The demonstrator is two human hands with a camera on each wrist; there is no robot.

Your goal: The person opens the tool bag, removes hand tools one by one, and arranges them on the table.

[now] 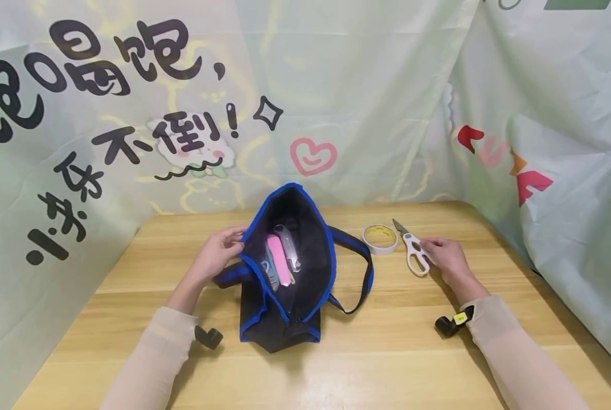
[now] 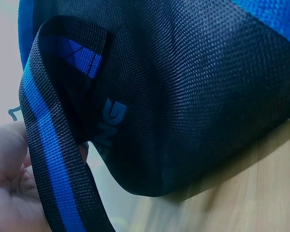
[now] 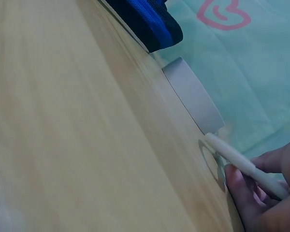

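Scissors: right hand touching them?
Touching. In the right wrist view, the right hand has fingertips on the white handle of the scissors.

backdrop reading "不倒!", bag lettering perhaps "NG"

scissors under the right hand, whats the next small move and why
Probably close the right hand round the white scissors handles and lift them toward the bag. Its fingers already curl on the handles while the scissors lie flat on the table, and the left hand holds the bag's rim open.
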